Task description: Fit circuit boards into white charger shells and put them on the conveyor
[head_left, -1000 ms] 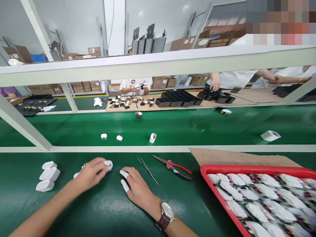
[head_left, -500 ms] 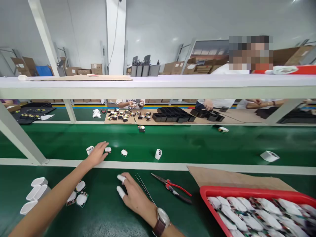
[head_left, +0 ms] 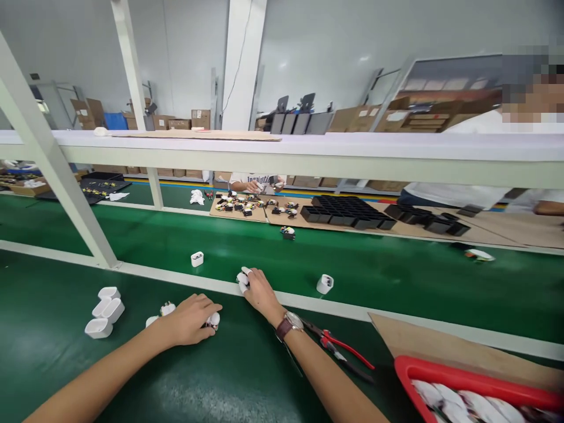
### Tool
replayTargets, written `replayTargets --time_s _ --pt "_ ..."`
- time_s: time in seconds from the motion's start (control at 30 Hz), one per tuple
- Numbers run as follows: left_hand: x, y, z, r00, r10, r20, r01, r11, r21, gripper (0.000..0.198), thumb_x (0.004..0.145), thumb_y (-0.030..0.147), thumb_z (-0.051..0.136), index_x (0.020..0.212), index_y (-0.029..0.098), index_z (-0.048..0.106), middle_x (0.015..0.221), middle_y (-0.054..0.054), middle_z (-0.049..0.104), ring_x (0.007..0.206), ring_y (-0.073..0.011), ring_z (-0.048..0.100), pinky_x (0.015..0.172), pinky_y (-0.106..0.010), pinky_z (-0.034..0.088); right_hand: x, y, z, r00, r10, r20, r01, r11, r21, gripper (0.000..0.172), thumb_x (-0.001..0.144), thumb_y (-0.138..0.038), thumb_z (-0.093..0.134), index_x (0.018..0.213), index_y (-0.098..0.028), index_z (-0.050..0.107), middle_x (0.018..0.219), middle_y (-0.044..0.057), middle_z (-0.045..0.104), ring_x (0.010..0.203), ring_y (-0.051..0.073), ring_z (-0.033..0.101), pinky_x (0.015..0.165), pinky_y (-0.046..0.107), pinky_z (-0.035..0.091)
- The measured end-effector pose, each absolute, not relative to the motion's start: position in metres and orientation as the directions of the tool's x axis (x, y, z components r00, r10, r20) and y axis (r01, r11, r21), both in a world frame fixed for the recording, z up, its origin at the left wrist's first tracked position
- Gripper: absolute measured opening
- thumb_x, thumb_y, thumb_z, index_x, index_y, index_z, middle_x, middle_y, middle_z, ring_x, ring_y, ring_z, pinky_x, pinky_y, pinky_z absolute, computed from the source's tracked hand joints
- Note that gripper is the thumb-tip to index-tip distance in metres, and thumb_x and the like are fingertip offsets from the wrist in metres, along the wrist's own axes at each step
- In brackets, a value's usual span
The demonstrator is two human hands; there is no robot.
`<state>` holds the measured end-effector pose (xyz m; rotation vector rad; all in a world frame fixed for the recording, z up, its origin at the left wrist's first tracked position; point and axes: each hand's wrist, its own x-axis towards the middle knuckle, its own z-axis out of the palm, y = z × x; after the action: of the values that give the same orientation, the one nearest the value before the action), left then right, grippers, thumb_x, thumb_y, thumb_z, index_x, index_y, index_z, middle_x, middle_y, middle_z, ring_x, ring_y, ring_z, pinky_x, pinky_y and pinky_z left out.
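Observation:
Over the near green mat, my left hand (head_left: 192,319) is closed round a small white-topped circuit piece (head_left: 214,320) that peeks out by its fingertips. Similar white-topped pieces (head_left: 167,308) lie behind and beside that hand, partly covered by it. My right hand (head_left: 261,291), with white finger covers and a watch at the wrist, pinches another white-topped circuit piece (head_left: 242,278) at the belt's near edge. On the green belt stand a white housing (head_left: 197,259) to the left and another white housing (head_left: 325,284) right of my right hand.
Several empty white shells (head_left: 99,328) stand at the left. Red-handled pliers (head_left: 339,346) and partly hidden tweezers (head_left: 294,359) lie by my right forearm. A red tray (head_left: 476,379) of white pieces is at the lower right. Across the belt, a person's hands (head_left: 264,186) work near black trays (head_left: 348,212).
My left hand has come back from the belt to the near mat with a circuit piece. My right hand has reached forward and taken hold of another. The view has turned left.

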<state>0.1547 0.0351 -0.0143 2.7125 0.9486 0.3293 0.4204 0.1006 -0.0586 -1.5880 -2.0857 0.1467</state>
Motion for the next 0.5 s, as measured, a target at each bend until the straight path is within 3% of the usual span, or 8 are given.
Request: replayTargets --time_s 0.1,0.17,0.23,0.37,0.5 --pt "0.107 0.017 0.011 0.608 0.748 0.266 0.644 -0.661 0.385 0.050 0.097 0.039 0.070 0.144 0.027 0.057 0.139 -0.011 0.066 0.128 -0.0300 0.064 0.109 -0.044 0.054 0.402 0.058 -0.056 -0.345 0.883 0.319 0.788 0.457 -0.413 0.038 0.097 -0.018 0.054 0.135 -0.017 0.062 0.119 0.013 0.070 0.114 0.028 0.064 0.107 0.044 0.051" --pt "0.065 0.004 0.028 0.426 0.827 0.366 0.747 -0.550 0.374 0.039 0.102 0.045 0.063 0.136 0.026 0.062 0.133 -0.010 0.067 0.122 -0.0276 0.066 0.104 -0.041 0.055 0.403 0.027 -0.056 -0.448 0.841 0.302 0.709 0.540 -0.453 0.042 0.099 -0.019 0.053 0.140 -0.019 0.059 0.126 0.013 0.068 0.120 0.027 0.063 0.109 0.044 0.051" --pt "0.019 -0.015 0.035 0.304 0.858 0.414 0.858 -0.436 0.273 0.034 0.103 0.053 0.059 0.119 0.024 0.069 0.116 -0.010 0.070 0.109 -0.0283 0.069 0.094 -0.040 0.058 0.413 0.001 -0.056 -0.516 0.819 0.252 0.658 0.567 -0.496 0.050 0.098 -0.017 0.050 0.148 -0.021 0.052 0.139 0.013 0.063 0.131 0.028 0.060 0.113 0.045 0.050" --pt "-0.055 -0.054 0.019 0.229 0.889 0.397 0.967 -0.253 0.008 0.049 0.100 0.065 0.053 0.095 0.022 0.075 0.091 -0.010 0.066 0.088 -0.0306 0.067 0.068 -0.037 0.055 0.433 -0.029 -0.055 -0.535 0.823 0.189 0.656 0.546 -0.520 0.063 0.094 -0.013 0.049 0.156 -0.022 0.042 0.163 0.014 0.043 0.150 0.029 0.044 0.121 0.049 0.044" --pt "-0.068 -0.071 0.000 0.288 0.869 0.403 0.948 -0.319 0.010 0.053 0.104 0.062 0.044 0.094 0.022 0.078 0.086 -0.010 0.061 0.077 -0.0276 0.063 0.066 -0.037 0.053 0.425 -0.038 -0.055 -0.427 0.870 0.247 0.717 0.492 -0.495 0.050 0.096 -0.026 0.065 0.145 -0.020 0.053 0.138 0.015 0.060 0.129 0.032 0.060 0.110 0.053 0.053"
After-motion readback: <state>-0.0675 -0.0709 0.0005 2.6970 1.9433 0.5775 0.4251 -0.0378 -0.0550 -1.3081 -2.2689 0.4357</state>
